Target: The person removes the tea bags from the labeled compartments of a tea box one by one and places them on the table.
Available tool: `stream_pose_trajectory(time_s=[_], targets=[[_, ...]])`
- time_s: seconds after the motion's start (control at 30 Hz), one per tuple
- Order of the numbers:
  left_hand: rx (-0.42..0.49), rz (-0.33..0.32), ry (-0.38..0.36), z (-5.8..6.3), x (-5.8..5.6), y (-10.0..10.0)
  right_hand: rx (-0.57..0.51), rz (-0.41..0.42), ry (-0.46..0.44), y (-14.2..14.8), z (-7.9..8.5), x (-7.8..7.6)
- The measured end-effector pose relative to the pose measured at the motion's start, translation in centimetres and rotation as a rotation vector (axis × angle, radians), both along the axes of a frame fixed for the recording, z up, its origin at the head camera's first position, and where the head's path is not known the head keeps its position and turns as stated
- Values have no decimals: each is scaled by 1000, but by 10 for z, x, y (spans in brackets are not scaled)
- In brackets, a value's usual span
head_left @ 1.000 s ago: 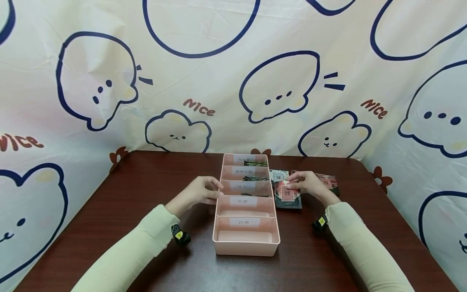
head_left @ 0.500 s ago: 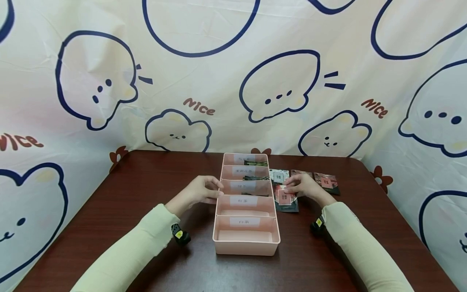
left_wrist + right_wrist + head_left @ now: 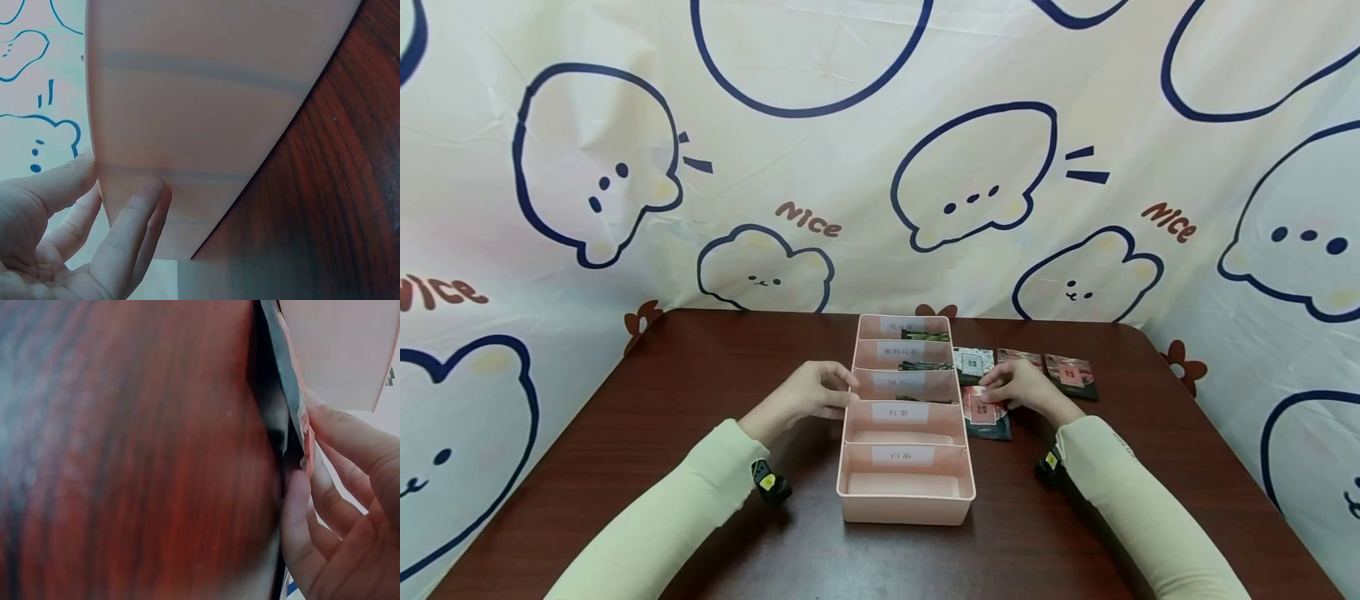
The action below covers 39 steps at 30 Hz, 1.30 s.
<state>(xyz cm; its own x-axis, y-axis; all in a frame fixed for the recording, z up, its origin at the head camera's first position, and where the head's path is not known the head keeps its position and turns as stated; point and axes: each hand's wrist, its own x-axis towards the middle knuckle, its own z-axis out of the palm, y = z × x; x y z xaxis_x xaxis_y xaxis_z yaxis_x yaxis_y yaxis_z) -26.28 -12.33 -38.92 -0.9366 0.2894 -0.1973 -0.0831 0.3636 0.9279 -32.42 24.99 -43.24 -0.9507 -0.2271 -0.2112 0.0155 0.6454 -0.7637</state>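
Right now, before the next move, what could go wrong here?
The red packet might slip, since the right hand has its fingers near one edge.

It lies close beside the pink box, so a low lift could catch the rim.

If the packet bumps the box, the box might shift: the left hand touches its left side, but how firmly can't be told.

On the desk (image 3: pixel 805 550), the divided box (image 3: pixel 906 511) stands around the lower centre of the frame, sachets (image 3: pixel 927 367) in its far compartments. The left grip (image 3: pixel 811 390) touches its left wall. Right of it is the front packet (image 3: pixel 985 414), in the right grip (image 3: pixel 1026 387); behind that, the back packet (image 3: pixel 973 365); farther right, a middle packet (image 3: pixel 1019 356), then an outer packet (image 3: pixel 1072 377).
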Motion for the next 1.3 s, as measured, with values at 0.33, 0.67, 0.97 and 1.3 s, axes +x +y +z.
stream_pose_trajectory(time_s=[0.33,0.67,0.97,1.3], targets=[[7,9,-8,-1,0,-1,46,-23,-10,-6,2,1],[8,5,-3,-1,1,-1,59,-47,-5,-6,1,1],[12,-12,4,-1,0,-2,72,-65,8,-8,1,1],[15,-10,-8,2,1,-1,76,-58,-8,-9,3,2]])
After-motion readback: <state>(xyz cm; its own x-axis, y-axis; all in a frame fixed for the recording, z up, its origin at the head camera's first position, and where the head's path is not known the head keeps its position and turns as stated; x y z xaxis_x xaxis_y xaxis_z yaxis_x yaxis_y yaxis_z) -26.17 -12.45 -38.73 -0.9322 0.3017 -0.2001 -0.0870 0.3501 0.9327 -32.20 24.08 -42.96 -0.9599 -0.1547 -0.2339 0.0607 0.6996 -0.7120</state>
